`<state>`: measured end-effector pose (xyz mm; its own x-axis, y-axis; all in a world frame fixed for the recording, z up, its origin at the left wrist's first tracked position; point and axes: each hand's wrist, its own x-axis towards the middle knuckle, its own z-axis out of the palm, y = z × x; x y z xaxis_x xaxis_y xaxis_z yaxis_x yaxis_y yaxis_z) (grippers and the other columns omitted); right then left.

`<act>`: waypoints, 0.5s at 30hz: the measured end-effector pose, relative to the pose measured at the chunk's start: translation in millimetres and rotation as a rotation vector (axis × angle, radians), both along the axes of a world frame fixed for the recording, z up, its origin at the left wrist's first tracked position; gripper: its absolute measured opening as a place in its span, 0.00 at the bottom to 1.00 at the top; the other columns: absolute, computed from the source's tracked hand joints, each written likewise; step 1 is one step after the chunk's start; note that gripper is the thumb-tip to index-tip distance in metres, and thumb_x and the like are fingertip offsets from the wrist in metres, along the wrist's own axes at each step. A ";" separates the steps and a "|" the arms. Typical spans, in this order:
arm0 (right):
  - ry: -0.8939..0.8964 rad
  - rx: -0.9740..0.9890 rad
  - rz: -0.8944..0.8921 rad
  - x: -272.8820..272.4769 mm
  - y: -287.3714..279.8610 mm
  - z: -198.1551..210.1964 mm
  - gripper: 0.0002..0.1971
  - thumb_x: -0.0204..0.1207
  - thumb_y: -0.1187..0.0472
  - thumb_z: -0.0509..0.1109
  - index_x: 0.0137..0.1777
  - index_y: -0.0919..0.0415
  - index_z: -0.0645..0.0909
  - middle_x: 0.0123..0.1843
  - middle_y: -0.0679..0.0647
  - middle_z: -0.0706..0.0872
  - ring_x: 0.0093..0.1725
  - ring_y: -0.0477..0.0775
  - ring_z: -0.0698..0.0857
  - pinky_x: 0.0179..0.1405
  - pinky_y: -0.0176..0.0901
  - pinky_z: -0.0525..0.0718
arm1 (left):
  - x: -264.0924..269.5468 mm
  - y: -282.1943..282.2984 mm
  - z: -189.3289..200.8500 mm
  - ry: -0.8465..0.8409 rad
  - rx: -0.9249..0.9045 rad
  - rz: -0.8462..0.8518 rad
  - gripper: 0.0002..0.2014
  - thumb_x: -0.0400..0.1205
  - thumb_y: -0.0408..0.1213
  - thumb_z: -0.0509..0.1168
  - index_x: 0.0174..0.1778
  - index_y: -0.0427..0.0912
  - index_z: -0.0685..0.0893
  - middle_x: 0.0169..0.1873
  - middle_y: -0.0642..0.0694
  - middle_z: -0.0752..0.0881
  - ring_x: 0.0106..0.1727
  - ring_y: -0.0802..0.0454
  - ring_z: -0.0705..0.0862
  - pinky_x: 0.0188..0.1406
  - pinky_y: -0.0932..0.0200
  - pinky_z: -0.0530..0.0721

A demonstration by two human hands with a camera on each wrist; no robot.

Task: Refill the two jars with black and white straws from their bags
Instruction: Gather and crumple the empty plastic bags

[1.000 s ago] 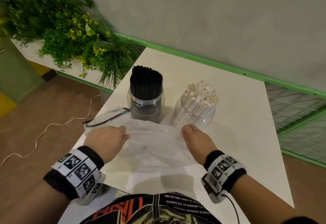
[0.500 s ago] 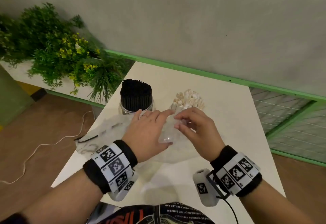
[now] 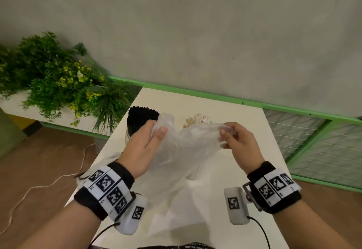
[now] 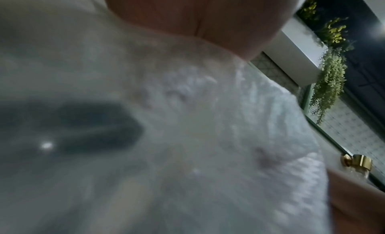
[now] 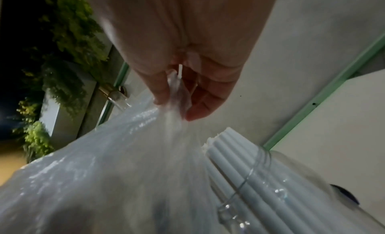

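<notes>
The left hand (image 3: 144,146) and right hand (image 3: 238,144) each pinch an end of the limp, see-through plastic bag (image 3: 186,143), stretched crosswise above the table (image 3: 225,115); both filled jars stand just behind it.

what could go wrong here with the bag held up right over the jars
1. The bag, held by the left hand and pinched by the right hand, hangs just in front of the jar of white straws; its loose plastic might snag those tips and tip the jar.
2. The left hand sits close to the black straws, so a sideways sweep could knock that jar too.
</notes>
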<state>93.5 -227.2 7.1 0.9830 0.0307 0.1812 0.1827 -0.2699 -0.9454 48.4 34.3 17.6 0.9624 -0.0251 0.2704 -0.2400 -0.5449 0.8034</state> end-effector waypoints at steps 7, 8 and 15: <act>-0.112 0.015 0.067 0.1 9.2 13.4 0.08 0.82 0.69 0.65 0.47 0.57 0.83 0.40 0.55 0.84 0.36 0.46 0.83 0.35 0.37 0.85 | 1.4 15.9 11.4 -0.171 0.372 -0.097 0.27 0.81 0.35 0.64 0.75 0.62 0.69 0.66 0.57 0.72 0.55 0.58 0.79 0.56 0.59 0.79; -0.125 -0.003 0.074 1.2 9.3 15.2 0.08 0.82 0.69 0.65 0.48 0.58 0.83 0.40 0.55 0.85 0.36 0.46 0.83 0.36 0.36 0.84 | 2.5 17.1 15.3 -0.187 0.408 -0.096 0.21 0.82 0.37 0.65 0.69 0.60 0.76 0.61 0.57 0.75 0.52 0.59 0.80 0.54 0.59 0.80; -0.143 0.038 -0.022 11.2 -14.2 19.9 0.08 0.82 0.67 0.65 0.46 0.54 0.82 0.38 0.53 0.84 0.33 0.45 0.83 0.39 0.39 0.85 | 9.3 43.9 21.1 -0.215 0.350 0.114 0.04 0.83 0.35 0.64 0.48 0.49 0.81 0.41 0.57 0.77 0.41 0.64 0.77 0.38 0.72 0.69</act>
